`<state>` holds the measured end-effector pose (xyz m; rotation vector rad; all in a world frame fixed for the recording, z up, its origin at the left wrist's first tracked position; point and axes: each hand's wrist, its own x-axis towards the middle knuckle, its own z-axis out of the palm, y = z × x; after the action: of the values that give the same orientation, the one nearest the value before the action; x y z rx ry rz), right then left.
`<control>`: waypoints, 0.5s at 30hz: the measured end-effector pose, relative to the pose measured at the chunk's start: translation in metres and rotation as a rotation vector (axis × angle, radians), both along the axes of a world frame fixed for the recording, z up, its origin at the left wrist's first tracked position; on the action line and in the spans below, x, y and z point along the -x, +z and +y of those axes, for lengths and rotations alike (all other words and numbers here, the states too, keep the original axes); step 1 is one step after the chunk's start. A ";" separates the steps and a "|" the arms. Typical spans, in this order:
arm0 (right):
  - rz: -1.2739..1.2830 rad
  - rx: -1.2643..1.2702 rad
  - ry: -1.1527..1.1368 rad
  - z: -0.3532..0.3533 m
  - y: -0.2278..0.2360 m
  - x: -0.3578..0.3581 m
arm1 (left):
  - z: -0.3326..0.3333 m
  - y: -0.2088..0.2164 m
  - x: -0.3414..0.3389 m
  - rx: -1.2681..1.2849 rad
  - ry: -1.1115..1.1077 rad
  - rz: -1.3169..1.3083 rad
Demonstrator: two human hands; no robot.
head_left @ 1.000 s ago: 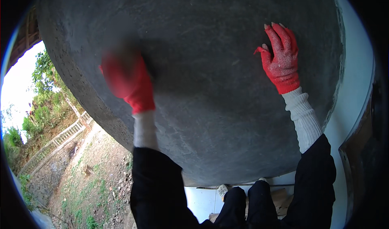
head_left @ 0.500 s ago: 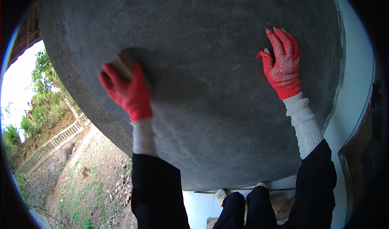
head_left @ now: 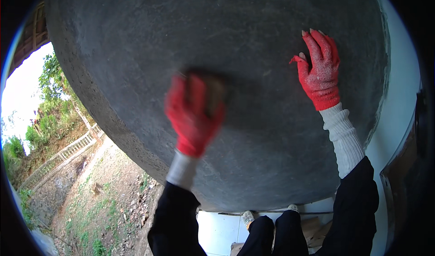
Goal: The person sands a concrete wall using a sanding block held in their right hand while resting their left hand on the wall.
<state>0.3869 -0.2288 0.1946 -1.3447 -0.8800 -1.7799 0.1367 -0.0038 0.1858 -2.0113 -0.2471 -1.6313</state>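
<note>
A dark grey plastered wall (head_left: 272, 165) fills most of the view. My left hand (head_left: 192, 115), in a red glove, is closed around a brownish block (head_left: 216, 92) and holds it against the wall; both are smeared by motion, so the block's exact kind does not show. Farther right, my right hand (head_left: 321, 72) rests on the grey surface with fingers stretched out and nothing in them. Its red glove is dusty, with bare fingertips and a torn thumb end.
Rough bare concrete (head_left: 106, 115) forms the wall's left edge. Beyond it, a slope (head_left: 104, 197) with grass and rubble drops away, near a pale balustrade (head_left: 77, 147). Light floor tiles (head_left: 217, 229) lie around my feet, with brown cardboard (head_left: 312, 231) beside them. A pale wall (head_left: 398, 88) adjoins at right.
My left hand has swept to the right and slightly down across the grey wall with the block. My right hand keeps its place on the surface.
</note>
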 end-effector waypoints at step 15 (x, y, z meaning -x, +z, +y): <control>-0.086 0.126 0.085 -0.019 0.013 -0.004 | -0.039 -0.098 -0.033 -0.628 -0.280 0.482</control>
<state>0.3912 -0.2477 0.2078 -1.2967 -1.0961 -1.7523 0.1695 -0.0430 0.0878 -1.8960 0.6650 -1.1123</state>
